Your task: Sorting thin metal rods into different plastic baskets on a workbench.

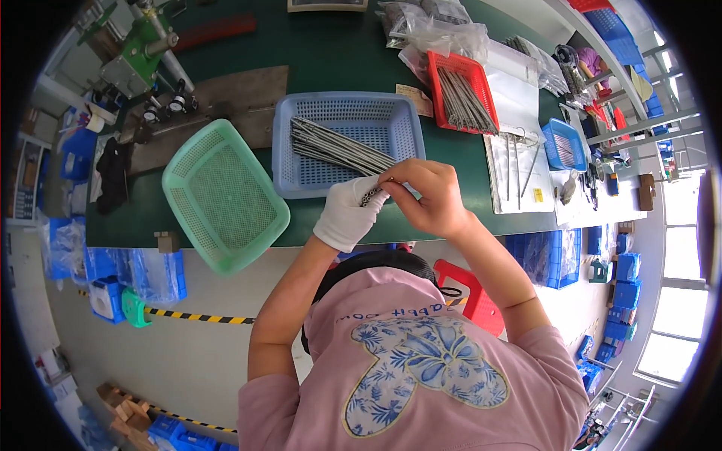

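My left hand, in a white glove, grips a bundle of thin metal rods by its near end; the rods reach back into a blue mesh basket on the green table. My right hand, bare, pinches at the rod ends right against the gloved fingers. Both hands meet over the basket's front right corner, above the table's front edge.
An empty green mesh basket lies tilted to the left of the blue one. A red tray of rods, a small blue tray, plastic bags and a green machine stand around. Blue bins sit on the floor.
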### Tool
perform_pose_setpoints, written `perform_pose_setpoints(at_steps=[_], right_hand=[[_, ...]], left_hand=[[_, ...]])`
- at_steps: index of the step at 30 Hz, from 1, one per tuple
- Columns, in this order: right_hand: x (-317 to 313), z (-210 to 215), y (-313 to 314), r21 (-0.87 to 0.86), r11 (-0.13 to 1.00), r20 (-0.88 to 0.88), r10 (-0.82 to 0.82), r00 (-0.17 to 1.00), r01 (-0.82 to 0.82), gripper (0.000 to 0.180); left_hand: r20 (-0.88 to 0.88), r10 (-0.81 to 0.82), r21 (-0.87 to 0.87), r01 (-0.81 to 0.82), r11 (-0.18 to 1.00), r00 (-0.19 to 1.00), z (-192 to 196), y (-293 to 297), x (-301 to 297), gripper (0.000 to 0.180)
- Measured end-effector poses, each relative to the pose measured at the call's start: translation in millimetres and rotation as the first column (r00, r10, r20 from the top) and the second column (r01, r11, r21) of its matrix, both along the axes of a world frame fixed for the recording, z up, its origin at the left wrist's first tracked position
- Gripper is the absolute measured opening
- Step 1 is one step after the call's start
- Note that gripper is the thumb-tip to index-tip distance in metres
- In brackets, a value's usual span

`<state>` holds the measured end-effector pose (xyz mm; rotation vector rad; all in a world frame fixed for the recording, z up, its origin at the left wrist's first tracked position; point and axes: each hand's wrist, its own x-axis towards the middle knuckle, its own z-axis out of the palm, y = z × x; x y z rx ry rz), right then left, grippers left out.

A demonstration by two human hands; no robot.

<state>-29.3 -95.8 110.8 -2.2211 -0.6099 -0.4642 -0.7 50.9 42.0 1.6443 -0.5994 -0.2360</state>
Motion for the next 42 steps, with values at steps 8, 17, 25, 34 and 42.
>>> perform_pose_setpoints(at_steps=[8,17,25,34,42], right_hand=[[1.9,-2.3,0.8,-0.065,0.998,0.016,-0.015,1.0,0.016,0.012],[1.1,-5.7,0.0,-0.09,0.996,0.043,-0.024,0.999,0.028,0.012],[3.9,5.9,2.8,-0.04,0.999,0.032,-0.015,0.999,0.016,0.011],[-0.1,2.3,2.0,-0.054,0.998,0.07,-0.038,0.997,0.042,0.011],[2.3,5.6,4.9,-0.066,0.996,0.061,-0.057,0.997,0.061,0.01]], left_hand=[[0.067,0.033,-0.036,-0.031,0.999,0.997,-0.8,0.5,0.5,0.02],[-0.033,0.004,0.009,-0.004,1.0,0.999,3.2,-0.3,0.3,0.018],[0.058,0.026,-0.033,-0.024,0.999,0.998,-10.8,-2.5,3.9,0.023],[0.052,0.028,-0.031,-0.026,0.999,0.998,0.6,-0.8,3.9,0.021],[0.011,0.015,-0.041,-0.015,0.999,1.0,2.7,-0.6,3.6,0.023]])
